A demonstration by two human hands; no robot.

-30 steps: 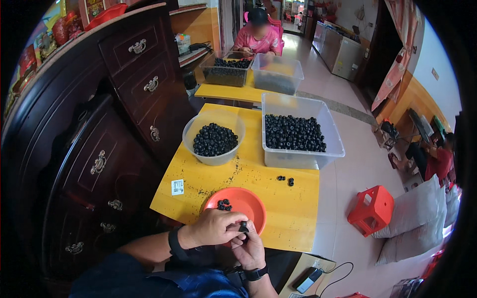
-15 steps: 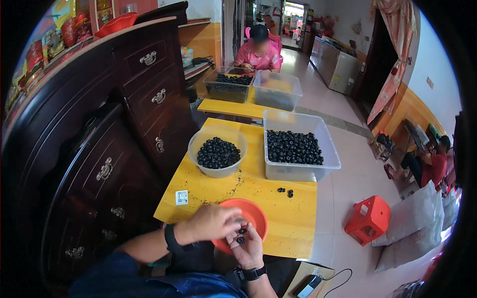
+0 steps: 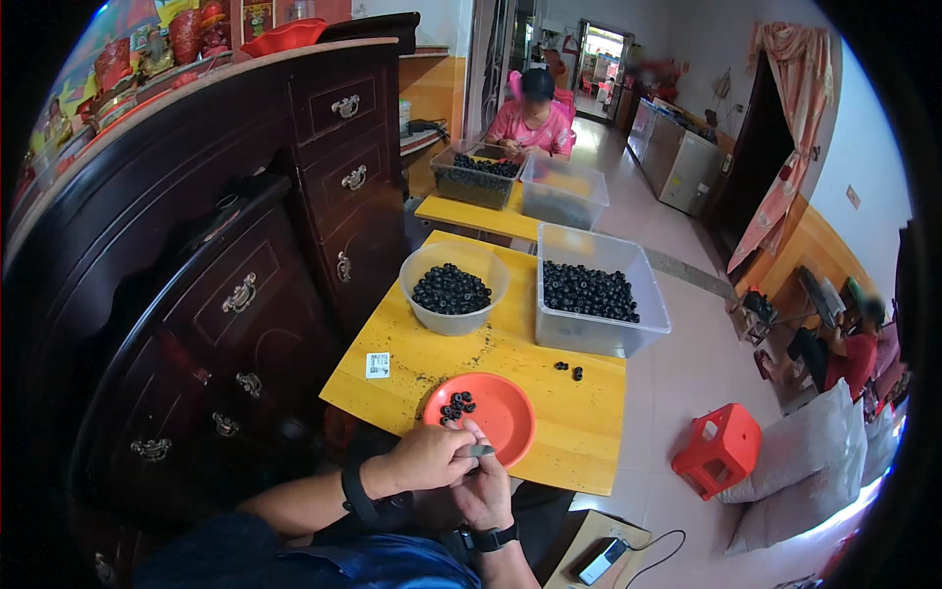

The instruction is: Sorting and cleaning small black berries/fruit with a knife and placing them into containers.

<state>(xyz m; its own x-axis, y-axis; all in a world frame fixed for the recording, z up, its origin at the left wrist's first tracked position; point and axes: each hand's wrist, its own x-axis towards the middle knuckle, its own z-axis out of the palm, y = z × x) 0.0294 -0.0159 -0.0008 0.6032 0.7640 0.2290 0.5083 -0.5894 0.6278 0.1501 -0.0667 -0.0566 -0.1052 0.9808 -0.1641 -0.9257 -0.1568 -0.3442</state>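
Head view: While both hands are meeting just before the orange plate, the left hand and right hand are pinching one small dark piece together.
Handling: it is looking light, hard and smooth, best nipped by fingertips.
Tabletop: it is carrying a grey bowl and a clear tub of dark round pieces.

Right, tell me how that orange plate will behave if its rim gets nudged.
The orange plate looks thin and light, so it would probably slide easily on the smooth yellow table. Being shallow, its few dark round pieces may roll about or spill.
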